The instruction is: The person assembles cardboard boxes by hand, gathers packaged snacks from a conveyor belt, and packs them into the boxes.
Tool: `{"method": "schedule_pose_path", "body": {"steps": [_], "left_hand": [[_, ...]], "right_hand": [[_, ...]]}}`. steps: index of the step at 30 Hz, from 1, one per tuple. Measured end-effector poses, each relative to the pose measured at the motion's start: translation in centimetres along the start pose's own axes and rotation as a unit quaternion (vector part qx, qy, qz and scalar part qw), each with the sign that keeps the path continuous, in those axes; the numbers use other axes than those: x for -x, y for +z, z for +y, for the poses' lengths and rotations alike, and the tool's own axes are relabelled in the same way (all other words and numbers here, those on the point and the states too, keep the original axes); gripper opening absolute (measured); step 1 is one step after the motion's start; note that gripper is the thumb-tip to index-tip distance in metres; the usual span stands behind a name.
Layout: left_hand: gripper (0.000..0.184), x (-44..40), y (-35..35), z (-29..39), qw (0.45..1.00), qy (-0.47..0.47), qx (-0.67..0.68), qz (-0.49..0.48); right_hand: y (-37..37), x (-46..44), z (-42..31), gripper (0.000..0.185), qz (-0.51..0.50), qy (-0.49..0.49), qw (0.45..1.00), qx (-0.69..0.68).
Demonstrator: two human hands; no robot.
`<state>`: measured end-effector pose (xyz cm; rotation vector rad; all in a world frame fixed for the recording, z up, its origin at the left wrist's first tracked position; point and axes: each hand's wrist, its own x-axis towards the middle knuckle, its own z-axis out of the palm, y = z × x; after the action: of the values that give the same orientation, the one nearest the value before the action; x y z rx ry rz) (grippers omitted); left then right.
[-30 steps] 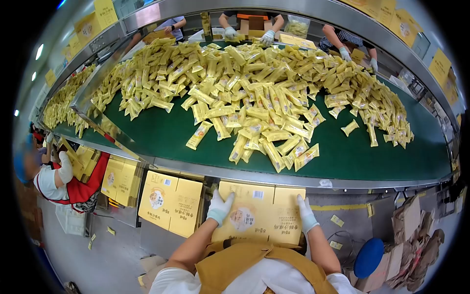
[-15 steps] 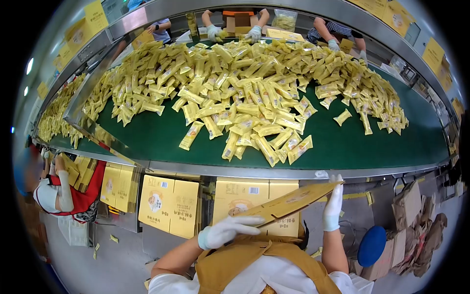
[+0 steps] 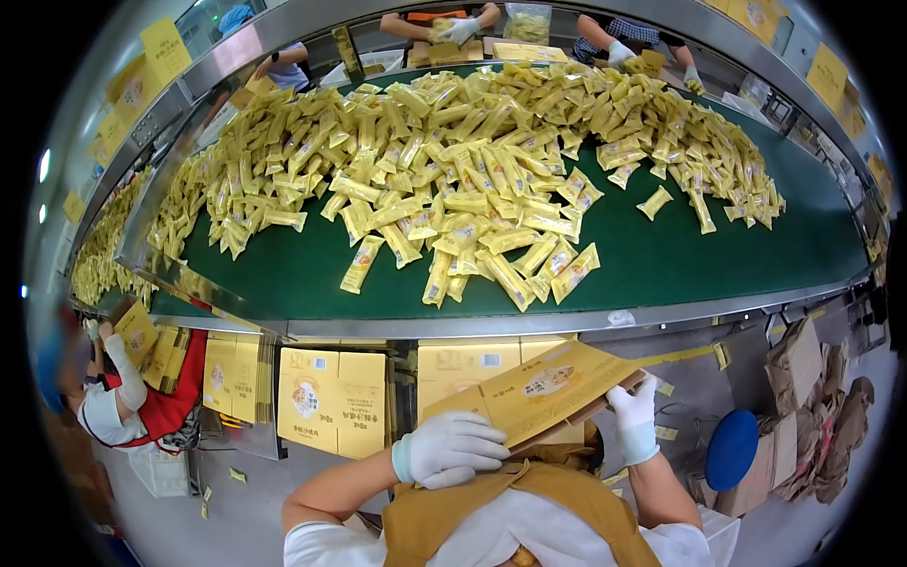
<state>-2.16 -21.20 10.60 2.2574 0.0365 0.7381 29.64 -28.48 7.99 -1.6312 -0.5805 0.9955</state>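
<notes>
A folded yellow carton (image 3: 543, 383) is held tilted in front of my chest, its right end raised. My gloved left hand (image 3: 453, 449) lies over its lower left edge, fingers together. At the right end, my gloved right hand (image 3: 633, 416) grips the carton between thumb and fingers. Behind and below it rests a stack of flat yellow cartons (image 3: 453, 364). Another carton stack (image 3: 331, 402) stands to the left. Beyond the metal edge, many yellow wrapped packets (image 3: 472, 170) are heaped on the green belt (image 3: 661, 274).
Across the belt, co-workers' gloved hands (image 3: 460, 30) handle packets. A co-worker in a red apron (image 3: 179, 387) is at the left, beside more cartons (image 3: 234, 378). A blue stool (image 3: 730, 449) and brown cardboard (image 3: 794, 369) stand at the right. Small packets lie on the floor.
One carton has come up off the stack and tilted toward me. My left hand has moved from the stack's left side onto its edge; my right hand now grips its right end.
</notes>
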Motion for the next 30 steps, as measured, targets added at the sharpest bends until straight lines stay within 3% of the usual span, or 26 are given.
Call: {"method": "schedule_pose_path", "body": {"steps": [3,7,8,11,12,13,15,18,21,22,25,26,29,30], "left_hand": [[0.038,-0.1,-0.1,0.2,1.000,-0.005,-0.028,0.007],[0.033,0.1,-0.8,0.2,0.997,0.011,-0.081,-0.010],[0.032,-0.1,-1.4,0.5,0.994,0.017,-0.105,-0.026],[0.028,-1.2,-4.3,1.5,0.981,0.047,-0.172,-0.074],[0.027,-1.1,-5.0,1.6,0.978,0.057,-0.184,-0.082],[0.027,-1.2,-5.4,1.6,0.974,0.068,-0.197,-0.090],[0.026,-1.6,-5.2,1.1,0.967,0.077,-0.233,-0.067],[0.033,-3.7,-4.5,-0.4,0.958,0.092,-0.268,-0.050],[0.038,-4.7,-2.2,-3.8,0.945,-0.077,-0.287,-0.136],[0.029,-5.2,-1.7,-4.3,0.891,-0.197,-0.296,-0.282],[0.020,-6.2,-1.0,-4.5,0.936,-0.054,-0.331,-0.103],[0.042,-6.2,-1.0,-3.6,0.915,-0.095,-0.374,-0.114],[0.054,-6.1,-1.1,-2.9,0.863,-0.218,-0.451,0.067],[0.053,-6.2,-1.4,-2.8,0.860,-0.209,-0.460,0.073]], "right_hand": [[2.4,1.4,-1.4,0.043,-0.044,0.077,0.975,-0.205],[2.5,0.1,-1.1,0.036,-0.067,-0.065,0.993,-0.068],[2.4,-0.2,-2.0,0.036,-0.073,-0.022,0.993,-0.087],[2.0,-2.0,-3.1,0.041,-0.103,-0.153,0.983,-0.015],[1.9,-3.0,-2.5,0.034,-0.098,-0.176,0.979,0.007],[2.0,-2.7,-4.5,0.030,-0.127,-0.205,0.957,0.165],[2.1,-1.2,-9.2,0.023,-0.172,-0.242,0.835,0.464],[5.5,0.2,-8.9,0.022,-0.294,-0.279,0.743,0.532],[7.9,-1.1,-7.4,0.040,-0.366,-0.273,0.707,0.540],[8.1,-1.7,-7.4,0.047,-0.377,-0.269,0.698,0.546],[7.0,-2.3,-9.7,0.074,-0.505,-0.251,0.617,0.548],[5.9,-2.4,-9.9,0.091,-0.529,-0.239,0.625,0.522],[3.5,-3.1,-8.8,0.098,-0.506,-0.244,0.702,0.439],[3.2,-2.9,-7.8,0.110,-0.444,-0.201,0.775,0.402]]}}
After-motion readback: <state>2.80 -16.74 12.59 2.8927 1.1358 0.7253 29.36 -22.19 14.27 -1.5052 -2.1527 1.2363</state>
